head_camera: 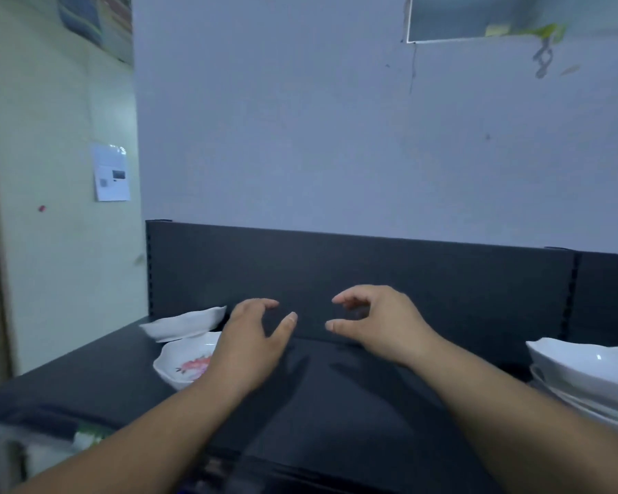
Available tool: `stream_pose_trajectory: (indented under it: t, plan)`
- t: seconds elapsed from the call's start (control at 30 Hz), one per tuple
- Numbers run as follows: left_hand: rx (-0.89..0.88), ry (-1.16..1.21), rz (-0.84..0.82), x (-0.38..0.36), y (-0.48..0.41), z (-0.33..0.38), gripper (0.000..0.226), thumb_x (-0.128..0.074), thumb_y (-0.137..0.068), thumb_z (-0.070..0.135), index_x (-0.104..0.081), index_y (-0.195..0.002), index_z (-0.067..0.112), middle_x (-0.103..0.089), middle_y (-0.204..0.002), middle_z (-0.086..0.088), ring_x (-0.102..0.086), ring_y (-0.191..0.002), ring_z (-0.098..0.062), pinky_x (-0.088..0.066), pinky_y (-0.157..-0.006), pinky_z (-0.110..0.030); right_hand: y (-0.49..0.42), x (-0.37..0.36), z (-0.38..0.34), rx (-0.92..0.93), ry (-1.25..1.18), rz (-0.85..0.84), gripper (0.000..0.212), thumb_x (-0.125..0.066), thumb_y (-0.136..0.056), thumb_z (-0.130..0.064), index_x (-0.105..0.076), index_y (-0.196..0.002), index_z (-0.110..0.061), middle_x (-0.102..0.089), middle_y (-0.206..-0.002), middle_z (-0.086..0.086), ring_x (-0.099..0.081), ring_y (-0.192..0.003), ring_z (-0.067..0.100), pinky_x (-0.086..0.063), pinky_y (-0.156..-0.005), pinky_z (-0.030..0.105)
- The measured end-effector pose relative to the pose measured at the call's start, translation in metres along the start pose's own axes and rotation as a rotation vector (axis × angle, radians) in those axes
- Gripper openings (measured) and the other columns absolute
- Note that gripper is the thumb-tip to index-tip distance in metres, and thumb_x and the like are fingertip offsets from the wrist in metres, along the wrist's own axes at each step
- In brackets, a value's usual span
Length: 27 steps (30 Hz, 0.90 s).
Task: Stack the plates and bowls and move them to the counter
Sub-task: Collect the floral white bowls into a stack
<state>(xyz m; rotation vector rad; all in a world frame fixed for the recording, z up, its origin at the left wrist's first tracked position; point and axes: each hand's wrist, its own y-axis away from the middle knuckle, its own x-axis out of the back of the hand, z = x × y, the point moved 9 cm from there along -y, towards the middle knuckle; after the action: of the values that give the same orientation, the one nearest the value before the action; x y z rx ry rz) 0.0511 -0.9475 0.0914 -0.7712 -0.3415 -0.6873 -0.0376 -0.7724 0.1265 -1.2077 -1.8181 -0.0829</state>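
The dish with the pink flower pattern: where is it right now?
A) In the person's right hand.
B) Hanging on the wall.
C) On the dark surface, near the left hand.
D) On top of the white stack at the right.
C: the flowered dish lies on the dark surface, partly hidden by the empty left hand.

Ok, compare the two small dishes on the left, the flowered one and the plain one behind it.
The flowered dish has a pink print inside; the plain dish shows none. The flowered dish lies nearer and is partly hidden by the left hand; the plain dish sits farther back, by the dark back panel. Both are white, and neither is held.
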Motion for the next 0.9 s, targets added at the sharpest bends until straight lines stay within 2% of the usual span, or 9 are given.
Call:
stream_pose_trajectory:
  t: [0.07,0.1,0.17,0.27,0.37,0.43,0.67,0.77,0.9]
  plan:
    - [0.015,-0.024,0.025,0.021,-0.004,-0.027,0.043,-0.06,-0.087,0.043,-0.055,-0.124,0.021,-0.05,-0.131,0.005,-0.047,-0.12,-0.009,-0.039,-0.102,-0.027,-0.008,-0.03,-0.012,0.004,0.012,-0.056,0.048,-0.078,-0.075,-0.046,-0.062,-0.12,-0.039,-0.059,-0.125,-0.014,-0.056,-0.107,0.003,-0.041,-0.07,0.012]
    - [0.014,-0.036,0.034,0.03,-0.006,-0.039,0.042,-0.06,-0.087,0.041,-0.055,-0.124,0.021,-0.049,-0.132,0.005,-0.046,-0.119,-0.006,-0.037,-0.101,-0.022,-0.011,-0.044,-0.018,0.005,0.025,-0.085,0.051,-0.077,-0.076,-0.047,-0.06,-0.124,-0.039,-0.056,-0.13,-0.014,-0.054,-0.108,0.004,-0.04,-0.07,0.012]
    - [0.012,-0.095,0.046,0.05,-0.008,-0.06,0.041,-0.061,-0.087,0.036,-0.055,-0.125,0.021,-0.048,-0.133,0.006,-0.043,-0.118,-0.002,-0.028,-0.094,-0.012,-0.016,-0.071,-0.028,0.01,0.053,-0.137,0.057,-0.076,-0.077,-0.047,-0.055,-0.13,-0.039,-0.051,-0.138,-0.012,-0.051,-0.117,0.008,-0.039,-0.079,0.015]
    - [0.051,-0.178,0.05,0.073,-0.012,-0.092,0.043,-0.061,-0.087,0.036,-0.053,-0.127,0.023,-0.044,-0.138,0.005,-0.046,-0.124,-0.011,-0.033,-0.097,-0.022,-0.023,-0.106,-0.039,0.016,0.065,-0.198,0.065,-0.076,-0.077,-0.047,-0.051,-0.136,-0.037,-0.045,-0.145,-0.009,-0.043,-0.132,0.01,-0.036,-0.095,0.019]
    - [0.096,-0.228,0.044,0.088,-0.02,-0.123,0.047,-0.062,-0.084,0.034,-0.052,-0.129,0.024,-0.043,-0.139,0.002,-0.051,-0.119,-0.019,-0.04,-0.102,-0.033,-0.032,-0.135,-0.047,0.019,0.067,-0.231,0.069,-0.076,-0.076,-0.047,-0.048,-0.138,-0.035,-0.043,-0.147,-0.009,-0.04,-0.135,0.011,-0.036,-0.104,0.024]
    - [0.109,-0.269,0.032,0.095,-0.028,-0.14,0.05,-0.062,-0.084,0.033,-0.05,-0.132,0.024,-0.041,-0.141,-0.001,-0.045,-0.126,-0.019,-0.04,-0.104,-0.035,-0.039,-0.15,-0.054,0.026,0.062,-0.242,0.071,-0.076,-0.076,-0.047,-0.047,-0.14,-0.033,-0.041,-0.149,-0.009,-0.039,-0.136,0.011,-0.034,-0.107,0.025]
    - [0.19,-0.357,-0.074,0.089,-0.064,-0.181,0.06,-0.06,-0.087,0.038,-0.038,-0.142,0.03,-0.024,-0.153,-0.003,-0.032,-0.137,-0.027,-0.035,-0.108,-0.04,-0.062,-0.189,-0.072,0.045,0.093,-0.26,0.077,-0.075,-0.078,-0.045,-0.041,-0.145,-0.029,-0.033,-0.152,-0.008,-0.034,-0.138,0.01,-0.029,-0.106,0.021]
    - [0.179,-0.376,-0.12,0.077,-0.078,-0.191,0.061,-0.06,-0.087,0.039,-0.037,-0.143,0.03,-0.023,-0.154,-0.004,-0.03,-0.138,-0.027,-0.033,-0.11,-0.04,-0.07,-0.197,-0.072,0.031,0.092,-0.262,0.077,-0.074,-0.079,-0.043,-0.04,-0.146,-0.03,-0.032,-0.152,-0.01,-0.033,-0.138,0.009,-0.028,-0.099,0.018]
    - [0.175,-0.37,-0.178,0.06,-0.091,-0.202,0.056,-0.061,-0.087,0.039,-0.043,-0.139,0.028,-0.028,-0.152,-0.006,-0.034,-0.136,-0.027,-0.033,-0.111,-0.039,-0.075,-0.204,-0.069,0.007,0.096,-0.27,0.076,-0.074,-0.079,-0.043,-0.039,-0.146,-0.03,-0.031,-0.153,-0.009,-0.032,-0.138,0.01,-0.03,-0.104,0.022]
